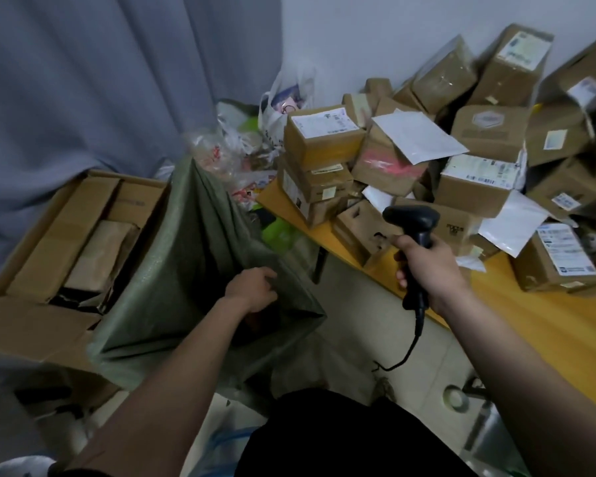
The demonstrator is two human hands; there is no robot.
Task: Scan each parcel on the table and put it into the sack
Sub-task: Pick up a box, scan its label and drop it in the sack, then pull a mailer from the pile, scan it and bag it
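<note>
The heap of brown cardboard parcels (461,160) is lying unscanned on the yellow table (530,325), so the job looks barely begun. Beside it the green woven sack (172,270) is gaping; whether anything is lying inside cannot be told. The right hand (427,266) is clenching the black corded scanner (415,232); the left hand (253,287) is pinching the sack's rim. Next probably comes aiming at a label.

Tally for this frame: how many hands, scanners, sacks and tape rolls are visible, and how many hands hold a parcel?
Hands: 2, left hand at the sack's rim, right hand gripping the scanner
Scanner: 1
Sack: 1
Tape roll: 1
Hands holding a parcel: 0
Total things: 5
</note>
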